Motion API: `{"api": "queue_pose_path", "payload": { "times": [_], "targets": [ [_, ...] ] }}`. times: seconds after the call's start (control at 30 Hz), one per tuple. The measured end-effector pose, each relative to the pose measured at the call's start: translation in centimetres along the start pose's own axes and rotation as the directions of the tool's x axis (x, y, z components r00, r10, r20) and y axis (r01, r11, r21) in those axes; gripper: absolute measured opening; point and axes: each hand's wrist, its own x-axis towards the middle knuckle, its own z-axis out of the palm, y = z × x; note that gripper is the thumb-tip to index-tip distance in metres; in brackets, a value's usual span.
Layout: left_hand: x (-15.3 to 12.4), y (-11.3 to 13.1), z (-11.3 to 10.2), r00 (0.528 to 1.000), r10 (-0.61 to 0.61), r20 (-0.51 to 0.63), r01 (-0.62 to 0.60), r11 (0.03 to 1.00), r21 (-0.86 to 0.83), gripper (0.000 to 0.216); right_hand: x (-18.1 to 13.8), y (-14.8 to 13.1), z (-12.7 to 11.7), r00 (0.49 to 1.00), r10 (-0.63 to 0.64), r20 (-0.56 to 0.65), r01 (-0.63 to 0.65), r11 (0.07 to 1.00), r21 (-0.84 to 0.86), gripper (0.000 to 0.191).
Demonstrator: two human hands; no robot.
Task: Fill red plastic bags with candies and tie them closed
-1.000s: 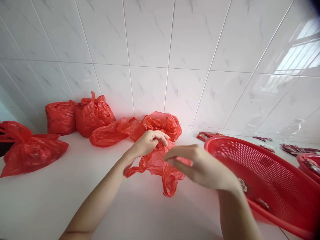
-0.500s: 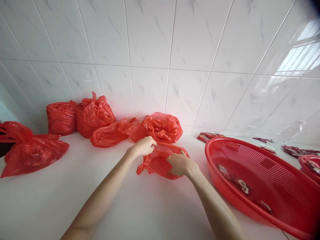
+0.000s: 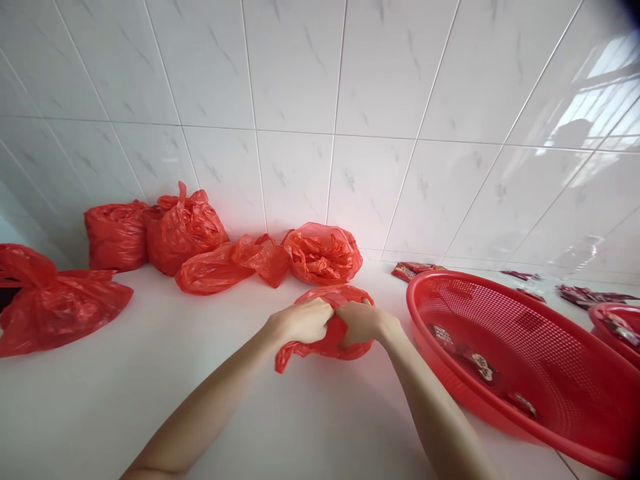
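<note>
A thin red plastic bag (image 3: 345, 347) lies on the white table, its mouth spread and its handle end crumpled toward the left. My left hand (image 3: 307, 321) is closed at the mouth of the bag, fingers curled inward on the film. Right beside it, my right hand (image 3: 361, 323) is closed on the bag's other side, its thumb by the rim. The fingertips of both hands are hidden in the folds. Just behind the hands sits a round red bag (image 3: 325, 253) stuffed with crumpled red film.
A large red perforated basket (image 3: 480, 400) with several wrapped packets (image 3: 483, 365) stands at right. Farther right is a smaller red basket (image 3: 617, 327). Filled red bags (image 3: 185, 230) and a loose flattened bag (image 3: 215, 270) line the tiled wall. A knotted bag (image 3: 70, 310) lies far left.
My left hand has moved right and down from the bag's back edge into its mouth, next to my right hand. The right hand has hardly moved. The view has shifted slightly.
</note>
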Motion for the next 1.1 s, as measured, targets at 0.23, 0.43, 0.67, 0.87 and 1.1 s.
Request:
{"api": "queue_pose_path", "payload": {
  "times": [0.23,0.43,0.67,0.87,1.1],
  "targets": [
    [2.4,-2.5,1.5,0.991,-0.123,-0.059,0.126,0.99,0.059,0.018,-0.6,0.9,-0.7,0.994,0.078,-0.072,-0.081,0.996,-0.041,0.019],
    [1.6,-4.0,0.0,0.965,-0.264,0.0,0.262,0.957,0.126,0.028,-0.7,1.6,-1.8,0.975,0.207,-0.086,-0.22,0.958,-0.185,0.018],
    [1.0,-3.2,-0.6,0.925,-0.354,0.135,0.315,0.916,0.247,0.018,-0.9,0.9,-1.9,0.971,0.232,-0.054,-0.238,0.945,-0.226,0.026],
    [0.7,-0.9,-1.0,0.884,-0.403,0.237,0.304,0.88,0.365,0.031,-1.8,-0.8,-1.7,0.994,0.055,-0.098,-0.072,0.98,-0.185,0.03],
    [0.6,-1.0,-1.5,0.87,-0.407,0.278,0.277,0.871,0.406,0.053,0.6,-0.3,-0.2,0.987,0.162,-0.002,-0.16,0.971,-0.175,0.037]
  ]
}}
